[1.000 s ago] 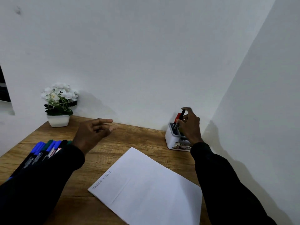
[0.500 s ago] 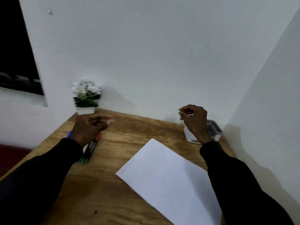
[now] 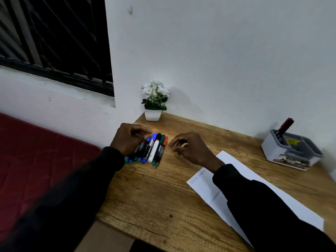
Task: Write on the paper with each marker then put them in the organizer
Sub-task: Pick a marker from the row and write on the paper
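Observation:
Several markers (image 3: 151, 150) with blue, green, black, white and red parts lie side by side near the table's far left corner. My left hand (image 3: 130, 140) lies over their left side, its bent fingertips at a blue cap; whether they grip it is not clear. My right hand (image 3: 190, 149) hovers just right of the row, fingers loosely curled, holding nothing. The white paper (image 3: 204, 184) with a line of small writing lies to the right, partly under my right sleeve. The grey organizer (image 3: 291, 151) stands at the far right with one red-capped marker (image 3: 285, 125) upright in it.
A small white pot of white flowers (image 3: 153, 114) stands in the wooden table's (image 3: 154, 197) back left corner against the wall. A red mat (image 3: 36, 151) lies beyond the table's left edge, below a dark barred window (image 3: 54, 39).
The view has swung left. My right hand has left the organizer, where the marker now stands, and come across beside the marker row. My left hand has dropped onto the markers.

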